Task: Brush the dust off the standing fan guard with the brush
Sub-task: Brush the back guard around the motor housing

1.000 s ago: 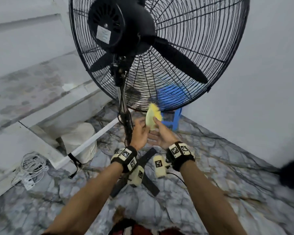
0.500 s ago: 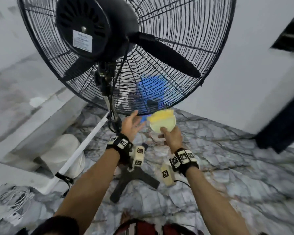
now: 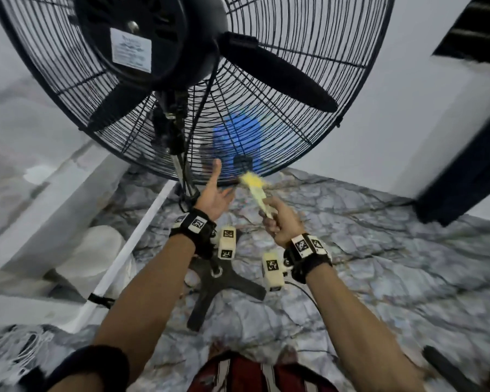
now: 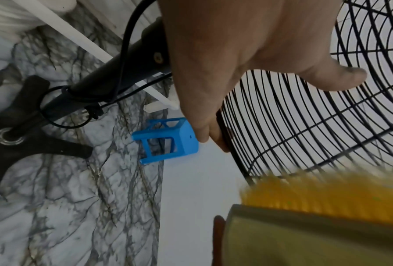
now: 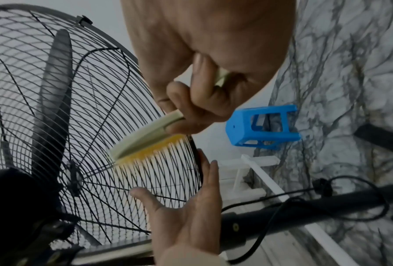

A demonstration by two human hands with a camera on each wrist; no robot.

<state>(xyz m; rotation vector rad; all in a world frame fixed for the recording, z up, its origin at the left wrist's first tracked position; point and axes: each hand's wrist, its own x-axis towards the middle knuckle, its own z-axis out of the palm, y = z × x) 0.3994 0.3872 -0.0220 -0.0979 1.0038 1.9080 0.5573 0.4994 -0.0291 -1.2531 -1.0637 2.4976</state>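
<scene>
Closest in, the right hand [image 3: 277,222] is wrapped around the pale handle of the brush [image 5: 145,140], thumb and fingers curled on it, with the yellow bristles pointed up at the bottom edge of the fan guard [image 3: 309,89]. From the right wrist view the bristles look like they're right on the wires near the lower rim, though it's blurry so I wouldn't swear they're touching. The left hand [image 3: 214,193] is holding nothing, fingers straight and thumb stuck out, flat against the bottom rim of the guard just beside the brush, seemingly steadying it. Past that is the fan pole [image 3: 181,171] with its cord looped round it, the black cross base [image 3: 218,281] on the marbled floor [image 3: 379,264], and a blue stool [image 4: 168,138] behind the guard by the wall. Progress-wise I'd say this is early days: the brush is only working the lowest bit of the cage, and the whole upper sweep of wires plus the sides are well above it. Can't really see dust at this quality, so no telling which wires are clean.
</scene>
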